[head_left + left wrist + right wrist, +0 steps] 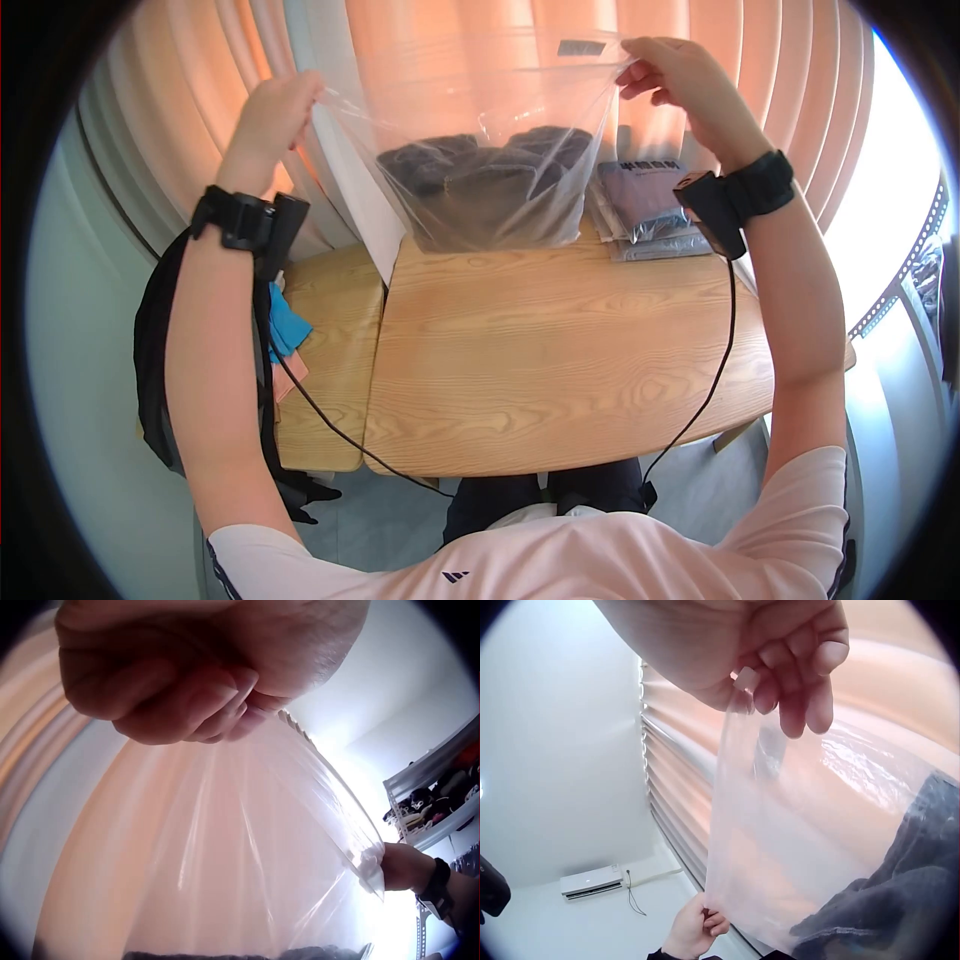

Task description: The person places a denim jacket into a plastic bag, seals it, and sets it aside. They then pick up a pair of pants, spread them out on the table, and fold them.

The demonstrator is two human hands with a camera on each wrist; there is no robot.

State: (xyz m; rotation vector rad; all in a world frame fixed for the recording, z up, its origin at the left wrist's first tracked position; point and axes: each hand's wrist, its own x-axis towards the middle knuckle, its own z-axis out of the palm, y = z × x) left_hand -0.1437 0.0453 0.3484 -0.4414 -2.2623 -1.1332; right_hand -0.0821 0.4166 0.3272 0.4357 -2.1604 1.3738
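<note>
A clear plastic bag (480,110) hangs stretched between both hands at the far side of the table. Inside it, dark grey folded clothing (485,180) fills the lower part. My left hand (275,115) pinches the bag's upper left corner, its fingers curled in the left wrist view. At the opposite top corner my right hand (685,85) pinches the bag near a small white slider (746,678), with the other fingers loosely bent. A printed label (581,47) shows near the bag's top edge.
Several bagged garments (650,205) lie stacked at the back right of the wooden table (560,340). Blue cloth (288,322) and pink cloth (288,375) lie on the left side table (330,390), beside a black bag (155,350). Curtains (450,40) hang behind.
</note>
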